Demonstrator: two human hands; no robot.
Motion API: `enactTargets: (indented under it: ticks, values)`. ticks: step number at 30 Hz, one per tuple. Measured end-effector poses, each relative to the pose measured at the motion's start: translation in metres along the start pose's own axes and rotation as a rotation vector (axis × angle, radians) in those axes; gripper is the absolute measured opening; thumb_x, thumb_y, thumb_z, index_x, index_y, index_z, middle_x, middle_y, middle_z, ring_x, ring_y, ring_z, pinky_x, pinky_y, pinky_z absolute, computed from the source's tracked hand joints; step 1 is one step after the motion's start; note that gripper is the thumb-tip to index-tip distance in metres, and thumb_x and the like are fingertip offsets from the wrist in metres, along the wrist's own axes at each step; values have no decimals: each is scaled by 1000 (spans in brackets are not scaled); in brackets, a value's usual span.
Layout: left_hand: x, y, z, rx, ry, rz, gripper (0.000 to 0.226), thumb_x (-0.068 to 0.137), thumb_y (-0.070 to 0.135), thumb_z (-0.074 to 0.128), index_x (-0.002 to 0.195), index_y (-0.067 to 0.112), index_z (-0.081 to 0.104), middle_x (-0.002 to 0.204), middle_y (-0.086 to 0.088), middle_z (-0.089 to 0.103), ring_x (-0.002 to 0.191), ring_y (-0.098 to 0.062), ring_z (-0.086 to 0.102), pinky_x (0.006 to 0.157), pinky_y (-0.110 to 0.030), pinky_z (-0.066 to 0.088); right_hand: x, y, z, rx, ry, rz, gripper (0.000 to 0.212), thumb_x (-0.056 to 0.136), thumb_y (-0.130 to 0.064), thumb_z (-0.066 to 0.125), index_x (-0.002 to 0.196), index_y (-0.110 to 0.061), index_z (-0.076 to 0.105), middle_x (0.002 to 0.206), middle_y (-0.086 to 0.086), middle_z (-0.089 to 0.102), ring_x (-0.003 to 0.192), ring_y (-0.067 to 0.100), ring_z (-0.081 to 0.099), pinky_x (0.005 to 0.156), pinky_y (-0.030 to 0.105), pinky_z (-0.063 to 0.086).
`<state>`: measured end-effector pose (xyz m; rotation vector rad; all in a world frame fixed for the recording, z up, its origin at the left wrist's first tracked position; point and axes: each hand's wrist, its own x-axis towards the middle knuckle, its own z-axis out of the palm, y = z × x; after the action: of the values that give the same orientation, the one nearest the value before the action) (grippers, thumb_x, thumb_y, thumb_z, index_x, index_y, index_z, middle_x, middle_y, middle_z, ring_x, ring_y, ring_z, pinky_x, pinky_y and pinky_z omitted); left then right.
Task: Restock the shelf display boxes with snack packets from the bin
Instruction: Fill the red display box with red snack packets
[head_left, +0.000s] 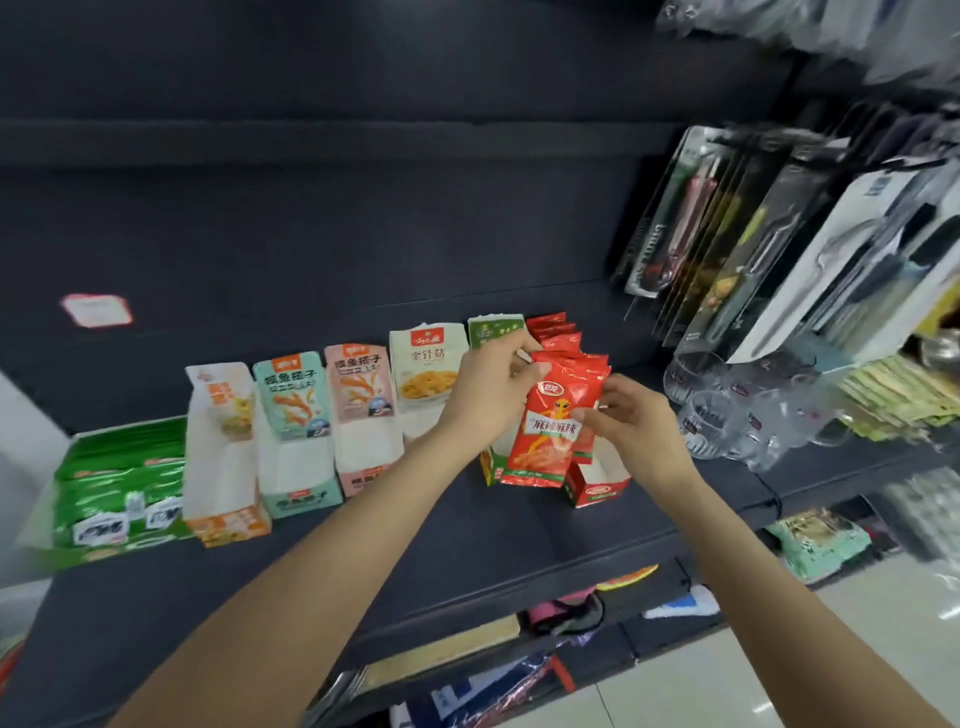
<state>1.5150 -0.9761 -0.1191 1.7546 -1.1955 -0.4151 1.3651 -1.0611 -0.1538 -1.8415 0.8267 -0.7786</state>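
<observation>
A stack of red snack packets (545, 431) is held upright above the red display box (602, 486) at the right end of the row. My left hand (491, 387) pinches the stack's top left corner. My right hand (623, 421) grips its right edge. More red packets (553, 330) stand at the back of that box. Beside it stands a green display box (493, 330), partly hidden by my left hand.
On the dark shelf (415, 545), to the left, stand a cream box (426, 369), a pink box (361, 410), a teal box (293, 415), an orange box (223, 457) and a wide green box (124, 488). Glass mugs (727, 410) and hanging kitchen tools (779, 249) are at the right.
</observation>
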Motion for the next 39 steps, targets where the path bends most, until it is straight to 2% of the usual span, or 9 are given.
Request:
enactTargets:
  ticks: [6,11,15,22,24,28,32,36,39]
  values:
    - [42,0,26,-168,-6,-79,6,93,18,57,98,21,54,101,-3,61,100,-22,63,75,-44,58,42,24,-16,90,-6,5,18,86,-6,65,86,-24,66,90,-1,71,90,21,68,82,51,54]
    - [68,8,42,-336,-58,-114,12,92,13,58,104,16,57,104,-3,60,105,-19,62,77,-39,59,77,34,-40,137,36,-69,21,88,-3,62,87,-24,66,84,-13,72,83,7,67,76,27,53]
    - [83,4,53,-250,-32,-111,13,91,14,60,103,18,56,107,-1,61,107,-16,60,83,-41,57,99,45,-48,177,-34,-62,20,87,-2,62,90,-21,66,86,-12,71,82,4,67,72,19,53]
    - [96,-14,58,67,51,-82,20,90,18,61,109,12,58,104,0,65,93,-11,62,74,-18,50,126,65,-38,181,-148,-23,25,84,0,65,87,-25,67,88,-9,71,82,6,68,76,24,54]
    - [98,-20,63,169,39,-78,22,89,19,62,110,13,59,104,0,66,92,-11,62,77,-24,52,132,73,-37,103,-159,-27,27,83,0,66,86,-26,66,88,-11,70,82,6,67,79,25,53]
    - [103,-26,74,279,25,-85,22,88,21,63,109,15,60,104,-1,68,95,-15,64,82,-35,54,140,83,-36,-82,-124,-30,18,81,0,68,91,-15,67,84,-17,65,79,-5,63,75,13,48]
    - [107,-32,80,376,69,-68,22,90,24,60,111,17,58,105,-1,69,96,-16,65,78,-37,55,142,85,-32,-166,-102,-33,17,82,-1,67,94,-13,66,86,-12,66,77,-4,62,73,9,47]
    - [106,-49,87,559,28,-74,24,91,28,59,112,18,58,111,-2,65,100,-19,61,77,-33,53,146,82,-25,-359,-181,31,16,82,-4,67,98,-6,65,86,-1,64,79,11,60,74,20,46]
    - [104,-57,91,596,0,-72,22,92,28,57,112,18,57,112,-3,63,102,-20,58,78,-32,49,146,80,-22,-380,-155,-11,17,83,-2,65,99,-8,64,86,-2,63,78,9,58,67,7,42]
